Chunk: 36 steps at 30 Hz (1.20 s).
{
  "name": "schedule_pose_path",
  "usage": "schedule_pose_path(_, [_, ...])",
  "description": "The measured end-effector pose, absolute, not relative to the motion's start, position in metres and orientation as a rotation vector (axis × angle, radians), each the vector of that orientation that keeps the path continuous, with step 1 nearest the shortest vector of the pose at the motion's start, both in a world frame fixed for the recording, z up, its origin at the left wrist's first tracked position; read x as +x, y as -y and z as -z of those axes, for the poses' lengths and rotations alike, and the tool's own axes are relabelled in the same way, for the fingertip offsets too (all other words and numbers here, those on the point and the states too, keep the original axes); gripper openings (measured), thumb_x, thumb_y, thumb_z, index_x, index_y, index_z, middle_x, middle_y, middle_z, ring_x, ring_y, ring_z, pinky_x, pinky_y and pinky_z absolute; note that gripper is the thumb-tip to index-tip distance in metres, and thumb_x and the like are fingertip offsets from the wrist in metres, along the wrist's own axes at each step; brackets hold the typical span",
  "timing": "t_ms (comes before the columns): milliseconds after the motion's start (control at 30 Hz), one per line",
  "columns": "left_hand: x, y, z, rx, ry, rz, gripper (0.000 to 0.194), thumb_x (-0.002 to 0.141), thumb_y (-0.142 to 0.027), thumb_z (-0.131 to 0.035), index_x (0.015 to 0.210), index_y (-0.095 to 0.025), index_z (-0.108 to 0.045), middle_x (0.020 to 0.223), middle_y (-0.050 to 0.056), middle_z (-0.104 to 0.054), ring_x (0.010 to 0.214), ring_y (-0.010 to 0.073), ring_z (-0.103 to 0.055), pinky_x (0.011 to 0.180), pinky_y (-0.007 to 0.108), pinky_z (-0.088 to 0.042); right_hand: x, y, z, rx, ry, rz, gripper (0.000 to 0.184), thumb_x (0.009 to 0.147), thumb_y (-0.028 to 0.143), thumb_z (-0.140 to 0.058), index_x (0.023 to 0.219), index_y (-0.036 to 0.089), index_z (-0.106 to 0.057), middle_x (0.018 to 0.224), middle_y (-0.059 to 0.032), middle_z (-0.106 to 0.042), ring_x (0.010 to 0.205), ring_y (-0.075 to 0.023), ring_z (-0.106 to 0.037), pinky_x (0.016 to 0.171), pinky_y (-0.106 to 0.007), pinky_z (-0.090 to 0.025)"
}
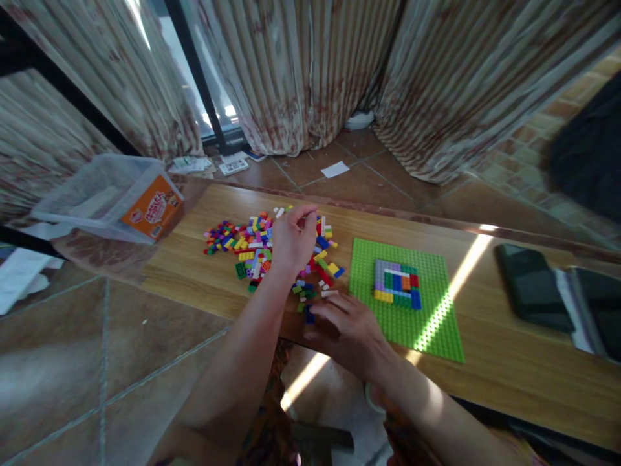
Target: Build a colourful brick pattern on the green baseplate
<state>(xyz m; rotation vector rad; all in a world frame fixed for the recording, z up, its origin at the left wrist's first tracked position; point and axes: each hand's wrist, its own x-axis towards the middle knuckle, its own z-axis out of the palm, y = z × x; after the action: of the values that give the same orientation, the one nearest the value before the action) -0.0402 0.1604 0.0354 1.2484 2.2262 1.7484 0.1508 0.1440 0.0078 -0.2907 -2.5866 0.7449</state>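
while 1 green baseplate (361,272) w/ 1 square build (398,283) sits on the table (194,275), r of 1 brick pile (245,256) (too many pcs to count), 1 clear bin (85,217) stands far l, chars on its orange label (154,206) too blurry to read. my l hand (294,243) arches over the pile, fingers curled in; r hand (347,323)'s low, fingers half-bent nr a blue brick (309,315). can't tell if either's gripping anything.

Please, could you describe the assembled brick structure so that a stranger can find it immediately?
On the long wooden table, look for the bright green studded plate, just right of the scattered loose bricks. The brick structure sits on that plate. Unlike the loose bricks, its multicoloured pieces form one compact, roughly square block, grey at its upper-left corner.
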Motion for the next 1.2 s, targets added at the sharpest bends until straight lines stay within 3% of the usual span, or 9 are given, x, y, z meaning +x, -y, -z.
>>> schedule_pose_path(267, [-0.048,-0.154,-0.041,1.193,-2.245,-1.752,0.018,0.085,-0.016,-0.054,0.09,-0.017,-0.072,0.087,0.003,-0.074,0.077,0.0138,-0.067,0.077,0.027,-0.054,0.139,-0.132,0.006,-0.483,2.618,-0.566,0.006,0.087,0.025,-0.061,0.088,0.021,-0.064,0.082,-0.0046,-0.069,0.077,-0.0197,-0.062,0.072,-0.032,-0.044])
schedule_pose_path(433, [-0.052,-0.149,-0.044,1.175,-2.252,-1.738,0.019,0.087,-0.017,-0.053,0.091,-0.017,-0.072,0.085,0.003,-0.074,0.076,0.0139,-0.066,0.077,0.028,-0.054,0.137,-0.149,0.008,-0.655,2.538,-0.493,0.009,0.088,0.024,-0.057,0.087,0.022,-0.065,0.076,-0.0027,-0.068,0.071,-0.0178,-0.062,0.068,-0.03,-0.044])
schedule_pose_path(667, [-0.054,-0.147,-0.043,1.155,-2.255,-1.725,0.019,0.086,-0.016,-0.053,0.089,-0.017,-0.072,0.088,0.004,-0.074,0.078,0.0144,-0.066,0.077,0.028,-0.053,0.131,-0.157,0.005,-0.748,2.467,-0.517,0.018,0.091,0.026,-0.051,0.1,0.021,-0.066,0.084,-0.006,-0.067,0.077,-0.0191,-0.063,0.07,-0.03,-0.049])
schedule_pose_path(833, [-0.052,-0.148,-0.041,1.166,-2.225,-1.741,0.019,0.086,-0.017,-0.053,0.09,-0.017,-0.072,0.088,0.004,-0.074,0.079,0.0147,-0.067,0.076,0.028,-0.053,0.124,-0.152,0.007,-0.59,2.518,-0.479,0.027,0.091,0.025,-0.051,0.113,0.02,-0.066,0.101,-0.0097,-0.066,0.088,-0.0217,-0.062,0.077,-0.034,-0.051])
schedule_pose_path(1200, [-0.052,-0.147,-0.04,1.194,-2.251,-1.719,0.018,0.087,-0.019,-0.054,0.09,-0.017,-0.072,0.084,0.004,-0.074,0.077,0.0153,-0.066,0.076,0.029,-0.053,0.123,-0.155,0.008,-0.594,2.475,-0.451,0.015,0.088,0.023,-0.055,0.089,0.02,-0.069,0.097,-0.0089,-0.066,0.087,-0.0214,-0.06,0.076,-0.035,-0.05])
